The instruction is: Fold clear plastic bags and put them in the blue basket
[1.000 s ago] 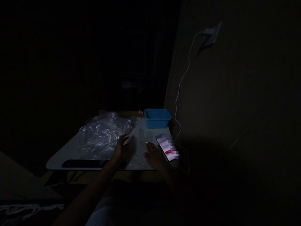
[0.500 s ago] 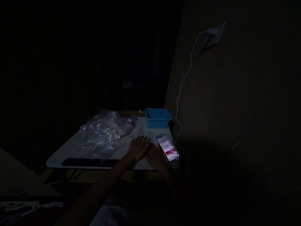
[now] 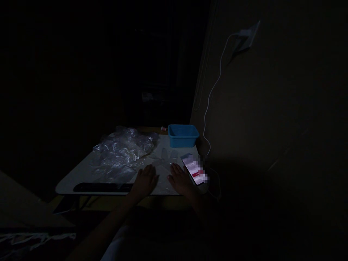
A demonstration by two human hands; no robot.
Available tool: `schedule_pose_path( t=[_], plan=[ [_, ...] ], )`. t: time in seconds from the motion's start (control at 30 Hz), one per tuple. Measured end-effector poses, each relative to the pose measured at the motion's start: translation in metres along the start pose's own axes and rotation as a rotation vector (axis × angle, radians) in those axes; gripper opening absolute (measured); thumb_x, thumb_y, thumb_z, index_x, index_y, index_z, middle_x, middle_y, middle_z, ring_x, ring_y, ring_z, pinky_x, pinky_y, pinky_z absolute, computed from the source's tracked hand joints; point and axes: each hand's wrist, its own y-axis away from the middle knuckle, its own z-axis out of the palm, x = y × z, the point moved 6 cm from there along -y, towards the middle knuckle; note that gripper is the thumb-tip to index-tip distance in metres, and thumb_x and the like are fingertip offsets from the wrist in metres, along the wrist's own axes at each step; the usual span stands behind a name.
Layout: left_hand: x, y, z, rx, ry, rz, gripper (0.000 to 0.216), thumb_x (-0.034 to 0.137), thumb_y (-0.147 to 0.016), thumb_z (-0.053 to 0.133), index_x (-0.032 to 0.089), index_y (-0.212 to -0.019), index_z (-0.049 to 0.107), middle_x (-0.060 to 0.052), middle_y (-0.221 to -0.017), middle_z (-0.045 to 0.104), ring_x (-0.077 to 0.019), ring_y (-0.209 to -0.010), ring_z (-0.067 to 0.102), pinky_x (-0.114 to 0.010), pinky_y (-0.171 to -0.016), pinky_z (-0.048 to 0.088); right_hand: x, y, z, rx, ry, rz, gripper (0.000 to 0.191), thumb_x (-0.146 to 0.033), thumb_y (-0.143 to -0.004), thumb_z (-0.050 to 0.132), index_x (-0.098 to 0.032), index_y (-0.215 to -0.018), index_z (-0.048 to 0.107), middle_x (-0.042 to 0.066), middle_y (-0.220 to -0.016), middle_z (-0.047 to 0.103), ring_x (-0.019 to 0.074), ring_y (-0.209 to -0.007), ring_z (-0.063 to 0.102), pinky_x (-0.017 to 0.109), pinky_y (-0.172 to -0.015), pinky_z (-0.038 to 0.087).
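My left hand (image 3: 145,181) lies palm down near the table's front edge, fingers stretched forward and holding nothing. Level with it, my right hand (image 3: 181,179) is flat too, its fingers extended and thumb out to the side. Between and under them is what looks like a thin clear plastic sheet (image 3: 161,173); its outline is hard to make out in the dark. A lit phone (image 3: 193,167) lies just beside my right hand. To the left of my left hand is a crumpled heap of clear plastic (image 3: 125,146).
A blue plastic basin (image 3: 183,142) stands at the back right of the white table (image 3: 71,178). A dark slot (image 3: 103,187) runs along the front edge. A white cable (image 3: 208,103) hangs from the wall socket (image 3: 249,38). A small pinkish object (image 3: 163,129) sits behind the table.
My hands have moved apart from touching each other. The left hand slid left and toward me, uncovering the plastic between them; the right hand stayed nearly in place.
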Motion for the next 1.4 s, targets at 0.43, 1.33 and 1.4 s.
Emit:
schedule_pose_path(
  t=[0.43,1.33,1.4],
  plan=[
    [0.015,-0.009,0.008,-0.050,-0.016,-0.002,0.046,0.038,-0.085,0.025,0.014,-0.121,0.042,-0.016,-0.126,0.042,-0.0284,-0.120,0.031,-0.052,-0.094,0.021,0.000,0.001,0.000,-0.014,0.001,0.009,0.050,-0.040,-0.088,0.018,-0.014,-0.129,0.031,0.008,-0.136,0.027,0.0182,-0.126,0.019,0.043,-0.101,0.010],
    [0.019,-0.008,0.006,-0.011,0.019,0.032,0.042,0.034,-0.084,0.030,0.012,-0.116,0.046,-0.019,-0.126,0.041,-0.0290,-0.119,0.033,-0.049,-0.094,0.027,0.001,-0.001,0.001,-0.020,0.004,0.020,0.050,-0.040,-0.088,0.019,-0.015,-0.129,0.031,0.008,-0.136,0.028,0.0189,-0.125,0.020,0.044,-0.101,0.010],
    [0.019,-0.010,0.006,-0.012,0.030,0.053,0.041,0.034,-0.084,0.030,0.012,-0.115,0.047,-0.018,-0.126,0.042,-0.0284,-0.119,0.033,-0.048,-0.094,0.027,0.001,-0.001,0.002,-0.019,-0.002,0.014,0.050,-0.040,-0.088,0.018,-0.014,-0.129,0.031,0.009,-0.136,0.028,0.0192,-0.125,0.020,0.044,-0.100,0.011]
  ],
)
